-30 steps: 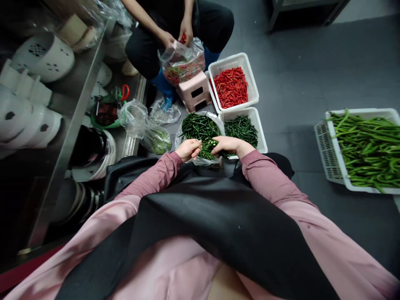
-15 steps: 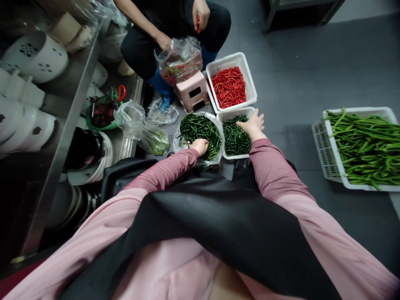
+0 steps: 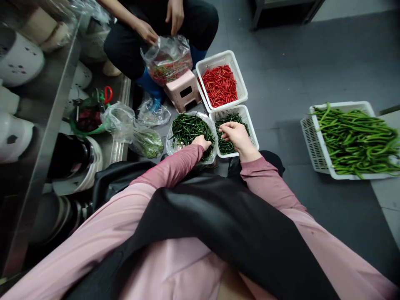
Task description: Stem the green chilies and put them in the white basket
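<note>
My left hand (image 3: 202,142) is closed over the green chilies in a clear plastic bag (image 3: 169,141); what its fingers hold is too small to make out. Over the white basket (image 3: 255,143) of green chilies (image 3: 225,146), my right hand (image 3: 236,135) is raised with its fingers curled and thumb and fingertips close together. Whether something sits between them is unclear. Behind that basket stands another white basket (image 3: 242,85) filled with red chilies (image 3: 219,85).
Opposite me, a person's hands (image 3: 146,31) are at a bag of red chilies on a pink stool (image 3: 183,91). A basket of long green beans (image 3: 356,139) stands at right. Metal shelving (image 3: 53,121) with white containers runs along the left.
My right hand has moved from the basket's right edge inward over it, and its spread fingers have curled. The person's raised hand has come down toward the bag, and the view has shifted.
</note>
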A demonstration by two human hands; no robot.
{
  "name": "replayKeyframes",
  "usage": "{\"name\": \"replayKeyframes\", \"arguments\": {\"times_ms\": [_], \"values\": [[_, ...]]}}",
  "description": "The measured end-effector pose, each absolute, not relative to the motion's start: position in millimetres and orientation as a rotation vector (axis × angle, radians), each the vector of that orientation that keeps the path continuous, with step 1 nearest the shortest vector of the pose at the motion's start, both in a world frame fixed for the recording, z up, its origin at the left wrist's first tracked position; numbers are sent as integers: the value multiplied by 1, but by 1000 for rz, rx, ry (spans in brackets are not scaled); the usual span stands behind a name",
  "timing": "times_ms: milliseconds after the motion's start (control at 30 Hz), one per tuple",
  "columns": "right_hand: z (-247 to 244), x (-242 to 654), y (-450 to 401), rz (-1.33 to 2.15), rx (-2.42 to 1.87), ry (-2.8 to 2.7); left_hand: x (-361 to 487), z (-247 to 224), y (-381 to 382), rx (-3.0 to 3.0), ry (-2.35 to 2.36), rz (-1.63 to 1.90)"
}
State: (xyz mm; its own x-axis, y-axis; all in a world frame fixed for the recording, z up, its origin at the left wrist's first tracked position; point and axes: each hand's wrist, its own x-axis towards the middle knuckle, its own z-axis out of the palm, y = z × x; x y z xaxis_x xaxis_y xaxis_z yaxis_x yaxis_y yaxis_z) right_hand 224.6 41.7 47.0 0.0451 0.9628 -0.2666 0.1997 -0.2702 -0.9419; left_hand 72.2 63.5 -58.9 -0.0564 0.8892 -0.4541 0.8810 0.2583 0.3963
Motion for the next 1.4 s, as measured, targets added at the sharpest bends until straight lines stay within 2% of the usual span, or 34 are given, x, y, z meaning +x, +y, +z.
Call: {"name": "replayKeyframes", "arguments": {"times_ms": [233, 400, 600, 700, 833, 933, 1067, 1133, 1233, 1333, 1400], "values": [[16, 212, 65, 1114, -1848, -1687, 41, -62, 57, 1430, 1919, 228], [9, 197, 65, 1229, -1893, -1895, 5, -46, 41, 1418, 1799, 294], [4, 176, 57, 1852, -1573, -1314, -12, -21, 15, 1263, 1592, 541], [3, 167, 56, 1867, -1356, -1154, -9, -9, 9, 1289, 1593, 573], [5, 162, 54, 1862, -1271, -1012, -4, 2, 8, 1502, 1567, 562], [8, 164, 55, 1738, -1348, -1164, -5, 5, 8, 1638, 1631, 518], [7, 165, 57, 1186, -1499, -1638, -10, 6, 6, 1746, 1819, 391], [7, 164, 56, 1103, -1567, -1750, -12, 8, 4, 1795, 1900, 322], [8, 162, 54, 1434, -1670, -1597, -13, 12, 1, 1901, 1967, 189], [11, 161, 51, 1781, -1477, -1278, -11, 17, -3, 2004, 1996, 63], [10, 159, 49, 1831, -1335, -1141, -8, 19, -5, 2053, 2018, 15]]}}
